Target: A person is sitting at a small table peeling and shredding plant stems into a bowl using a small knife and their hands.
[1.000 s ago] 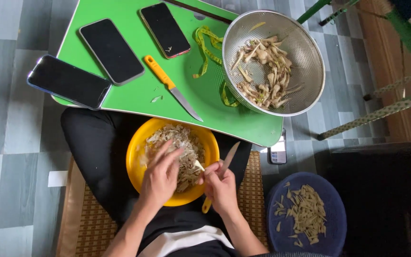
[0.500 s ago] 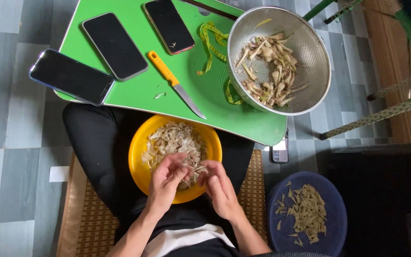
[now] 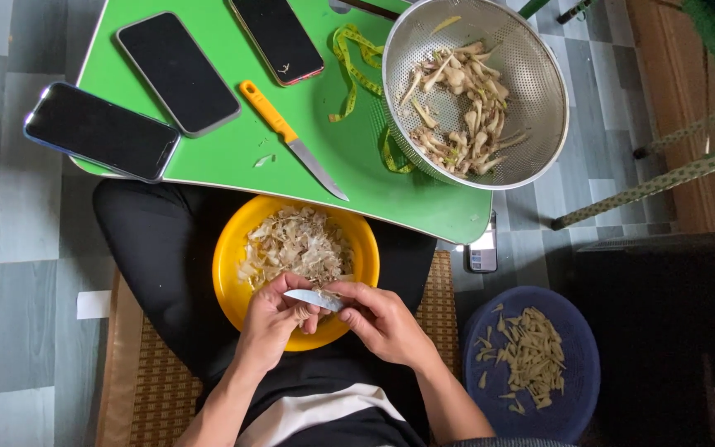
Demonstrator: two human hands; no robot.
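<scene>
Over the near rim of a yellow bowl [image 3: 233,281] full of pale peelings, both my hands meet. My right hand [image 3: 382,323] grips a small knife [image 3: 312,299] whose blade points left across my left fingers. My left hand [image 3: 271,323] pinches a small pale piece against the blade; the piece is mostly hidden by my fingers. The bowl rests on my lap, just below the edge of a green tray table [image 3: 233,165].
On the green table lie three dark phones [image 3: 179,73], an orange-handled knife [image 3: 291,141], a yellow tape measure [image 3: 349,50] and a metal colander [image 3: 539,99] of pale vegetable pieces. A blue bowl [image 3: 577,364] with cut strips sits at my right. A woven mat lies beneath me.
My hands have drawn together over the bowl's near rim. The knife in my right hand has swung from pointing up and away to lying flat across my left fingers.
</scene>
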